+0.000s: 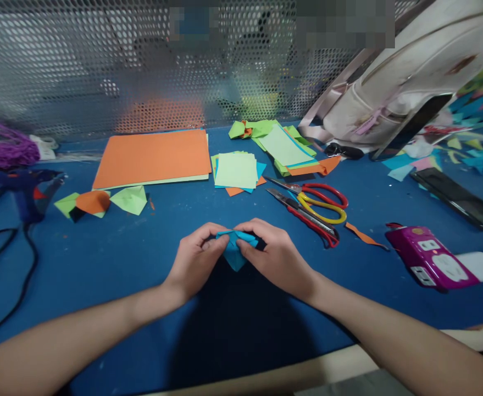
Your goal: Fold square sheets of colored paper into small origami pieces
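Note:
Between my two hands is a small folded piece of blue paper (236, 257), its pointed end facing down toward me. My left hand (195, 256) pinches its left side with thumb and fingers. On the right side, my right hand (276, 253) grips the upper flap the same way. Fingers cover parts of both edges. Just beyond the hands lies a stack of small green, blue and orange paper squares (236, 170). Folded green and orange paper pieces (129, 199) rest to the left of it.
Scissors (323, 209) and a red-handled cutter (307, 220) lie right of centre. Large orange sheets (154, 159) are at the back. A glue gun (27, 192) with its cord stands left. A purple power adapter (431, 258), phone (461, 195) and pale backpack (393, 82) occupy the right.

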`<move>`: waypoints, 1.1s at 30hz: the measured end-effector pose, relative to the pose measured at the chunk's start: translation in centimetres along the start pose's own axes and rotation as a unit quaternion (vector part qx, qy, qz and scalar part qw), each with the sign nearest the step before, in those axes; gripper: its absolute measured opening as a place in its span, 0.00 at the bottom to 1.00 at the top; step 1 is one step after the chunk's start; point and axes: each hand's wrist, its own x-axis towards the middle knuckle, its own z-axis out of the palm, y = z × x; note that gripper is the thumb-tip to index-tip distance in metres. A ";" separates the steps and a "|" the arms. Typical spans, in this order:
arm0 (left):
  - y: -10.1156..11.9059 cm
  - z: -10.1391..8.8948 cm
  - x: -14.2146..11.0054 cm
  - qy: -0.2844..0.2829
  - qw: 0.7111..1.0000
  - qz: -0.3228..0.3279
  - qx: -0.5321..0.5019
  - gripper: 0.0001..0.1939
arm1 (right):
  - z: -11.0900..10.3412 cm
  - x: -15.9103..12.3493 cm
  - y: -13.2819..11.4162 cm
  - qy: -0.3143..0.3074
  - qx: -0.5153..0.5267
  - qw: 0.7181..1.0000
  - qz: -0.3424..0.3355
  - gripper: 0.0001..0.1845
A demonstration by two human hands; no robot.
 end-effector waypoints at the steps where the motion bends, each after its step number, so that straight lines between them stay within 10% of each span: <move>1: 0.0 0.0 0.0 -0.001 1.000 0.003 0.002 0.07 | 0.0 0.0 0.0 -0.001 0.006 1.000 0.005 0.06; 20: 0.5 0.5 -0.3 -0.081 0.992 -0.047 -0.081 0.12 | -0.1 0.0 0.1 0.007 -0.008 1.000 -0.004 0.06; 33: 1.0 0.4 -0.3 -0.039 0.999 -0.027 -0.011 0.03 | 0.2 -0.2 -0.2 0.016 0.000 1.000 -0.015 0.07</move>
